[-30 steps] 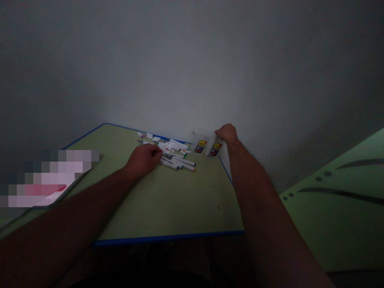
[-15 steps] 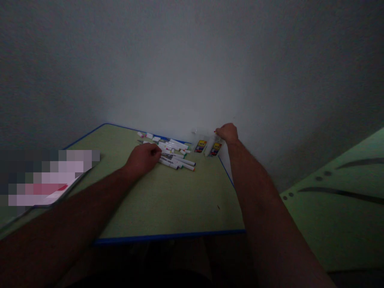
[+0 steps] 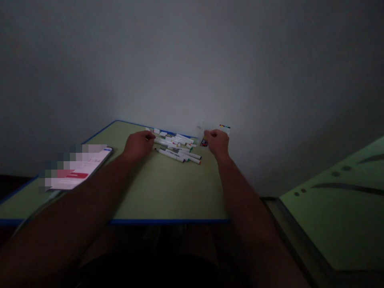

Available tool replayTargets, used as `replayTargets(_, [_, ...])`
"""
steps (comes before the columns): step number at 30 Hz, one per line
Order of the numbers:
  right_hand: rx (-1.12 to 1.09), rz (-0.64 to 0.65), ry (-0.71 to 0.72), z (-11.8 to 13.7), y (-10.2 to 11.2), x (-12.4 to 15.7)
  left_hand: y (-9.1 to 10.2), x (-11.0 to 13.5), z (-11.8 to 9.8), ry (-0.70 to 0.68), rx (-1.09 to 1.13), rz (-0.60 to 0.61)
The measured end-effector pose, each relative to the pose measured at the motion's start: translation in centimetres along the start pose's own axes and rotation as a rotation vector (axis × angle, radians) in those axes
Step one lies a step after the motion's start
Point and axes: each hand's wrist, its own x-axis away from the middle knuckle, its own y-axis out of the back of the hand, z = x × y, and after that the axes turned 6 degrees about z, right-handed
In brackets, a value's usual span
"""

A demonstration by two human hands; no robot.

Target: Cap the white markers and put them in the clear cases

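My left hand (image 3: 139,146) is closed in a pinch at the left end of the marker pile, its fingertips around the end of a white marker (image 3: 162,141). Several more white markers (image 3: 172,155) with coloured ends lie loosely on the table beside it. My right hand (image 3: 218,144), fingers pinched together, is in front of two clear plastic cases by the wall; whatever it may hold is hidden. The left case (image 3: 204,143) has a printed label partly covered by my fingers. Coloured marker ends (image 3: 225,126) show at the top of the right case.
The pale green table (image 3: 168,196) has a blue edge and stands against a grey wall (image 3: 180,72). A lit phone (image 3: 90,166), partly blurred out, lies at the left with a cable. A green panel (image 3: 339,216) stands to the right.
My right hand has come down and left from the top of the right case, where it held a marker. My left hand has shifted slightly toward the pile's far left end. The view has shifted.
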Motion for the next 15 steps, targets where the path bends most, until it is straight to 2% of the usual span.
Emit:
replayTargets(3, [-0.03,0.106,0.035,0.2,-1.7,2.5,0.8,-0.3,0.5,0.059,-0.003,-0.026])
replayTargets(6, [-0.05,0.187,0.137,-0.2,-2.8,4.0,1.2,-0.7,1.0,0.096,0.028,-0.056])
replayTargets(15, [-0.043,0.315,0.304,-1.2,-4.5,4.9,1.3,-1.6,2.6,0.198,0.109,-0.095])
